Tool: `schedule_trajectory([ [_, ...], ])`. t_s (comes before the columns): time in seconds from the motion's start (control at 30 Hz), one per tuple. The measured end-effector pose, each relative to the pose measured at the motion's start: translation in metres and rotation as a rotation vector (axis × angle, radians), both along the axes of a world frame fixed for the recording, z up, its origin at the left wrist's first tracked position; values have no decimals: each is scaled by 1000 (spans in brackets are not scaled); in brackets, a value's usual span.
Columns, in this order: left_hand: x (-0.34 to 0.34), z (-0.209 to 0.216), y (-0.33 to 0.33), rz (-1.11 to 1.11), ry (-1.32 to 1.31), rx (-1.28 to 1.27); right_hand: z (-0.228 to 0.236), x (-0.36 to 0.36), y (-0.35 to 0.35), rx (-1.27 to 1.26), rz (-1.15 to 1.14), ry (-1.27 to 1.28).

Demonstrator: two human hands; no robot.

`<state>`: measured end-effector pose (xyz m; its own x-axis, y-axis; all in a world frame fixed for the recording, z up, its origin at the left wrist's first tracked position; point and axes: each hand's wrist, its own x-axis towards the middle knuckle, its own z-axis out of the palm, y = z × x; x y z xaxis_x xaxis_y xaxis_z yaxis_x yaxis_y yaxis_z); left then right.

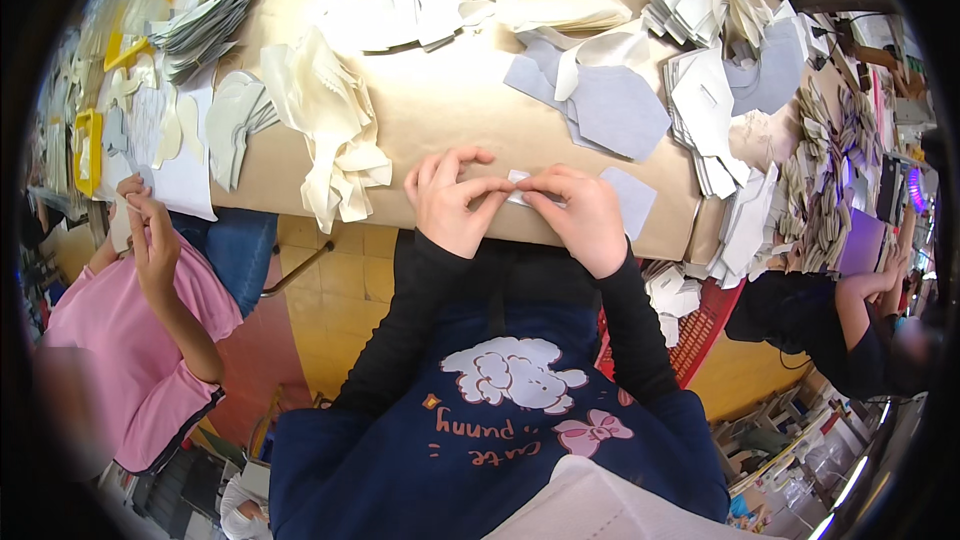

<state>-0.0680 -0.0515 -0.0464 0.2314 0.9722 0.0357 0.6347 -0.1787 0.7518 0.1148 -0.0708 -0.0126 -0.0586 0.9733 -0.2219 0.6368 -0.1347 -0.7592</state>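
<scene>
Small pale fabric piece (520,190), pinched between our two hands at the near edge of the brown table (450,110). Our left hand (450,202) closes thumb and forefinger on its left end; our right hand (585,215) grips its right end in the same way, fingers curled. One grey cut piece (632,198) lies just beside our right hand, near the table's edge. Bare brown surface lies directly beyond our hands, bounded by a cream fabric heap (330,125) to the left and a grey panel stack (610,105) to the right. Two other persons sit at the sides: one in a pink sleeve (130,340), one in a dark sleeve (800,325).
</scene>
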Motion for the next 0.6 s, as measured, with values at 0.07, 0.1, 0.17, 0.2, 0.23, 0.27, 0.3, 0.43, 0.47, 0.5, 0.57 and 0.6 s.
schedule_trajectory([
  [0.07, 1, -1, -1, 12, 11, 15, 1, -1, 1, 3, 1, 3],
  [0.1, 1, -1, -1, 10, 20, 20, 2, 0, 1, 18, -3, 21],
  [0.17, 2, -3, 2, 3, 24, 16, 5, 5, 5, -53, -8, 25],
  [0.2, 2, -3, 1, -2, 19, -4, 10, 12, 3, -151, -10, 13],
  [0.23, 3, -3, 2, -7, 13, -25, 15, 19, 2, -234, -6, 10],
  [0.27, 3, -3, 2, -3, 21, -23, 21, 29, 0, -285, 13, 27],
  [0.3, 3, -3, 2, 0, 28, -23, 29, 42, -3, -323, 39, 51],
  [0.43, 3, -4, 1, -7, 34, -20, 41, 76, -9, -457, 107, 133],
  [0.47, 4, -4, 1, -3, 39, -7, 42, 79, -10, -505, 85, 213],
  [0.5, 4, -5, 1, 1, 44, 6, 43, 81, -11, -458, 133, 226],
  [0.57, 4, -5, 2, 0, 51, 23, 45, 83, -13, -390, 221, 222],
  [0.6, 4, -5, 2, -3, 53, 27, 46, 83, -15, -405, 156, 316],
])
